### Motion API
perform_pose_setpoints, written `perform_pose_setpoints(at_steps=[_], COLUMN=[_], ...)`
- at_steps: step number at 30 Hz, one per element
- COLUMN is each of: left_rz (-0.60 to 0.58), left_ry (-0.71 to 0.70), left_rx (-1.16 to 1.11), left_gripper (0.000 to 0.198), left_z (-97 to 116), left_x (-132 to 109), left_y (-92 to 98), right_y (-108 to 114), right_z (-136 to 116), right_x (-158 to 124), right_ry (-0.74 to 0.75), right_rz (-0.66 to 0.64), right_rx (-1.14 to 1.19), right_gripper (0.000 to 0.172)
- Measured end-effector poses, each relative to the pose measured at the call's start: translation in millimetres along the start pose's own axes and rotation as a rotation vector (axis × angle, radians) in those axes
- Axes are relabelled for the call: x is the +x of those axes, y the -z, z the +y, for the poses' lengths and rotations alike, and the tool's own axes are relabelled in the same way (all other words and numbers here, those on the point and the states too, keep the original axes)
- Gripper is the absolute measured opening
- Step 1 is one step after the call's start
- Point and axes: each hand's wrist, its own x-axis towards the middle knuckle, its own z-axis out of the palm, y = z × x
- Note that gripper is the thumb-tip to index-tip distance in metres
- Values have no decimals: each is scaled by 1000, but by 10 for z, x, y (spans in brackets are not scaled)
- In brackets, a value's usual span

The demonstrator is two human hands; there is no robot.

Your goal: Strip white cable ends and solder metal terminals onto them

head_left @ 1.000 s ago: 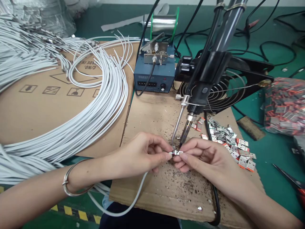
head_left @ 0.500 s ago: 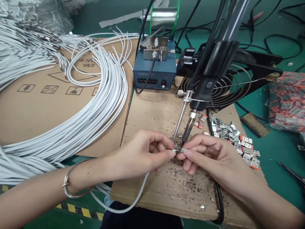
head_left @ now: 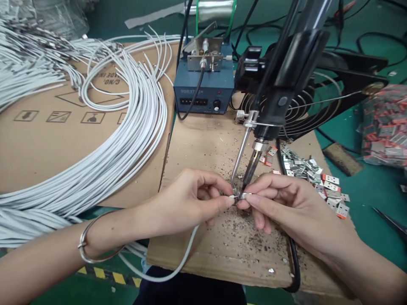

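Note:
My left hand pinches the end of a white cable, which loops down past the board's front edge. Between the thumb and fingers of my right hand is a small metal USB connector. The cable end and the connector meet under the tip of a mounted soldering iron. Beside the tip, a thin bent solder feed tube comes down to the same spot. The exact contact of wires and tip is too small to make out.
A large bundle of white cables lies on cardboard at left. Behind stands a blue solder feeder with a solder spool. Loose USB connectors are piled at right, near a fan and a bag of connectors. Scissors lie far right.
The camera view has shifted slightly. My right hand and the connector sit a little farther right of the left fingers, showing more of the connector. Both hands keep their pinch.

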Motion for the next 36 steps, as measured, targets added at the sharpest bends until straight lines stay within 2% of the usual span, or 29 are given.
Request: perform_pose_setpoints(at_steps=[10,21,28,36], left_rz=[-5,62,28,30], left_ry=[-21,-30,-45,13], left_rx=[85,115,95,37], left_gripper=[7,9,8,7], left_z=[-30,47,32,18], left_x=[6,7,-5,6], left_y=[25,0,-2,-10], right_y=[-46,9,14,-7], right_z=[-30,32,19,-17], right_x=[-17,-24,-33,-38], right_ry=[39,81,38,18], right_rz=[75,48,46,74], right_rx=[-110,-134,-126,-170], right_gripper=[11,7,9,11])
